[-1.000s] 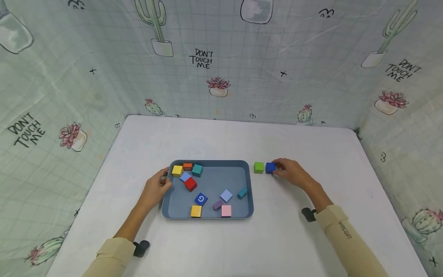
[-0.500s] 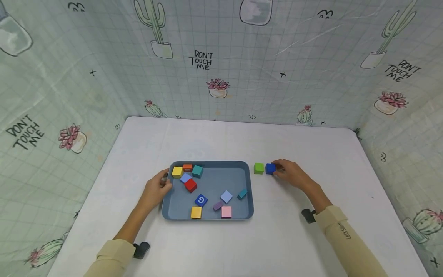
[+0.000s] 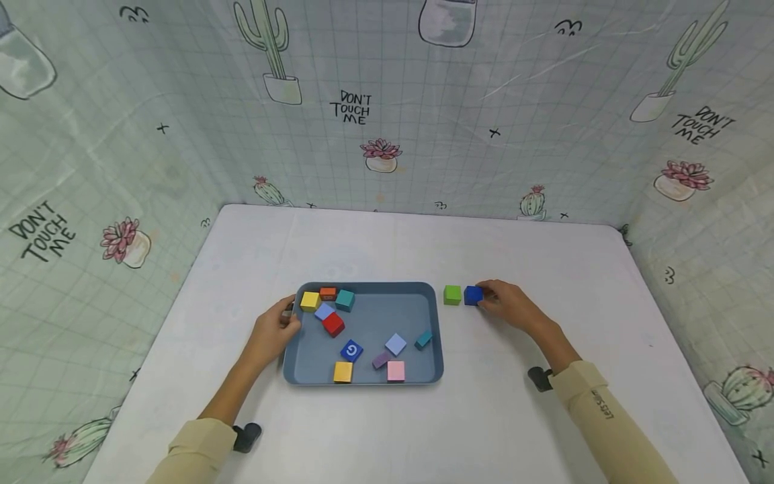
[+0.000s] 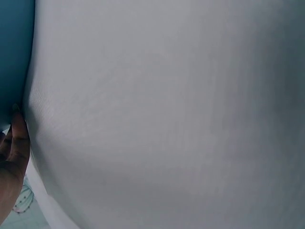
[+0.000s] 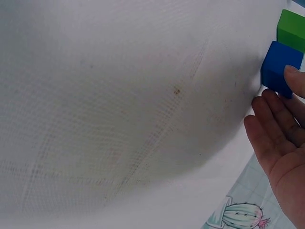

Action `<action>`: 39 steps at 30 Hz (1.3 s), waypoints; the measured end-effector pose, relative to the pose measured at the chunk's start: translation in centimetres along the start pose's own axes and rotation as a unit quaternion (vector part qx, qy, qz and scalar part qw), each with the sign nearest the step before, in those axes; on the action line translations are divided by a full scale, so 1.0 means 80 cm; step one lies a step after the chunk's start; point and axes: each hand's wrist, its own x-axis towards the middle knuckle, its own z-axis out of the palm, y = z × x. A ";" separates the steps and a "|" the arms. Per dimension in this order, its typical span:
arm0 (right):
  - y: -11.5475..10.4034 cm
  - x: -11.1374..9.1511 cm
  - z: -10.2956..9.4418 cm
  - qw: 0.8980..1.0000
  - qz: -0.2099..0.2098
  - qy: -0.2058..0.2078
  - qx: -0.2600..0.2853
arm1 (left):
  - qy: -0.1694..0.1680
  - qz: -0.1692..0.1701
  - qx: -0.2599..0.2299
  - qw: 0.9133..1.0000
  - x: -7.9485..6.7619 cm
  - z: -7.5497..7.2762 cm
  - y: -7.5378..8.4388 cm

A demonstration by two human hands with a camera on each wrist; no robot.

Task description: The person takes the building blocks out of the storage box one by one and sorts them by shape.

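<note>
My left hand [image 3: 274, 332] grips the left edge of a blue-grey tray [image 3: 387, 302], its thumb and fingers at the rim. In the left wrist view only part of that hand [image 4: 14, 148] and the tray's side [image 4: 14, 52] show. Right of the tray, my right hand [image 3: 510, 302] pinches a dark blue block [image 3: 473, 296] between thumb and fingers. A green block [image 3: 452, 295] sits just left of the blue one. From the right wrist view, the thumb lies on the blue block [image 5: 281, 67], and the green block [image 5: 291, 31] is close behind it.
Inside the tray lie several coloured blocks, among them a red block [image 3: 333, 325], a teal block [image 3: 345, 300], a pink block [image 3: 396, 371] and a yellow block [image 3: 342, 372]. A white table [image 3: 375, 430] carries everything, with a cactus-print cloth [image 3: 435, 134] hanging behind it.
The whole head view has shifted slightly. Both hands keep their places at the tray and the blue block, and the blocks lie as before.
</note>
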 end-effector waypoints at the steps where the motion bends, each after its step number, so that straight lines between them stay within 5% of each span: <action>1: 0.000 0.000 0.000 1.000 0.001 0.000 0.000 | 0.000 0.001 0.000 1.000 0.000 0.000 0.000; 15: 0.001 -0.008 -0.003 1.000 0.011 0.028 0.008 | -0.006 -0.013 -0.001 1.000 0.000 0.001 -0.003; 23: -0.005 -0.009 -0.008 0.998 -0.024 0.065 0.011 | -0.006 -0.007 -0.006 1.000 0.001 0.000 -0.003; 39: -0.035 -0.005 0.000 0.996 -0.049 0.058 0.049 | -0.011 -0.013 -0.010 1.000 -0.001 -0.003 0.000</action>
